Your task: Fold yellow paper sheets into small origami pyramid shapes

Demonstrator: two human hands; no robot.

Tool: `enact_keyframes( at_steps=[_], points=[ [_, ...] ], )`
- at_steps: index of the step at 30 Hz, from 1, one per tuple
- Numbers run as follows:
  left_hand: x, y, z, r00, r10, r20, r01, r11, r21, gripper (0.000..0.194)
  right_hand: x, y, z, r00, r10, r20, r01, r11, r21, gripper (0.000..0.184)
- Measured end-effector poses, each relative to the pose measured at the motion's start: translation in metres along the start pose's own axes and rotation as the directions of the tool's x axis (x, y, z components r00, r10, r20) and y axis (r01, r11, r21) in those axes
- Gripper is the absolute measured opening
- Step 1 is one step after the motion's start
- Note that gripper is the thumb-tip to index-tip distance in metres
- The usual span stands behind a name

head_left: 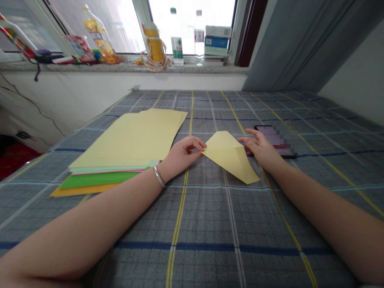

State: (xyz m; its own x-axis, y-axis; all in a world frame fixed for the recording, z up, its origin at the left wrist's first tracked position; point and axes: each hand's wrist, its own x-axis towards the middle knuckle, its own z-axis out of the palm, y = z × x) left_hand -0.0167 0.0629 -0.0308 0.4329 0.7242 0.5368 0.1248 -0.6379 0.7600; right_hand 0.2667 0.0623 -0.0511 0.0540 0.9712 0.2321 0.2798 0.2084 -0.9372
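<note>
A piece of pale yellow folded paper [229, 154] lies at a slant on the plaid cloth, with creases across it and one corner pointing toward me. My left hand [186, 152], a silver bangle on its wrist, pinches the paper's left corner between thumb and fingers. At the opposite edge is my right hand [258, 147], its index and middle fingers stretched out and apart. Those fingertips are at or near the paper's right edge; whether they touch it I cannot tell. Just behind the right hand lies a phone [274, 140], partly blurred out.
To the left a stack of coloured paper [129, 136] has pale yellow sheets on top and green and orange ones beneath. The plaid cloth [204, 216] covers the surface. Bottles, a tube and boxes [216, 42] stand on the windowsill [192, 69]. A grey curtain [294, 44] hangs at right.
</note>
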Motion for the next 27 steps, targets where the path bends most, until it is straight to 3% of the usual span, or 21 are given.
enact_keyframes(
  at_steps=[2, 4, 8, 11, 17, 21, 24, 27],
  points=[
    [0.001, -0.003, 0.000, 0.999, -0.028, 0.030, 0.029, 0.999, -0.037, 0.005, -0.002, -0.003, 0.001, 0.999, 0.022, 0.043, -0.022, 1.000, 0.000, 0.051],
    [0.001, -0.003, -0.001, 0.998, -0.031, 0.047, 0.028, 0.998, 0.054, 0.010, -0.004, -0.007, 0.001, 0.997, 0.031, 0.076, -0.028, 0.999, -0.037, 0.053],
    [-0.001, 0.002, -0.001, 0.992, -0.004, 0.129, -0.048, 0.918, 0.394, 0.031, -0.005, -0.012, 0.001, 0.985, 0.041, 0.166, -0.022, 0.993, -0.116, 0.026],
    [-0.003, 0.008, 0.001, 0.966, 0.044, 0.256, -0.174, 0.841, 0.512, 0.046, -0.006, -0.013, 0.001, 0.984, 0.025, 0.178, 0.008, 0.983, -0.183, 0.019],
    [-0.006, 0.019, 0.002, 0.883, 0.166, 0.439, -0.449, 0.574, 0.685, 0.032, -0.007, -0.011, 0.001, 0.983, -0.024, 0.185, 0.059, 0.980, -0.189, 0.022],
    [-0.008, 0.025, 0.004, 0.814, 0.144, 0.563, -0.565, 0.426, 0.707, 0.033, -0.006, -0.009, 0.001, 0.979, -0.053, 0.197, 0.087, 0.982, -0.168, 0.023],
    [-0.009, 0.028, 0.006, 0.822, 0.086, 0.563, -0.546, 0.404, 0.734, 0.036, -0.007, -0.010, 0.002, 0.972, -0.071, 0.224, 0.113, 0.977, -0.180, 0.027],
    [-0.007, 0.028, 0.007, 0.842, 0.058, 0.536, -0.510, 0.411, 0.756, 0.026, -0.010, -0.014, 0.003, 0.954, -0.147, 0.262, 0.217, 0.940, -0.264, 0.031]
  ],
)
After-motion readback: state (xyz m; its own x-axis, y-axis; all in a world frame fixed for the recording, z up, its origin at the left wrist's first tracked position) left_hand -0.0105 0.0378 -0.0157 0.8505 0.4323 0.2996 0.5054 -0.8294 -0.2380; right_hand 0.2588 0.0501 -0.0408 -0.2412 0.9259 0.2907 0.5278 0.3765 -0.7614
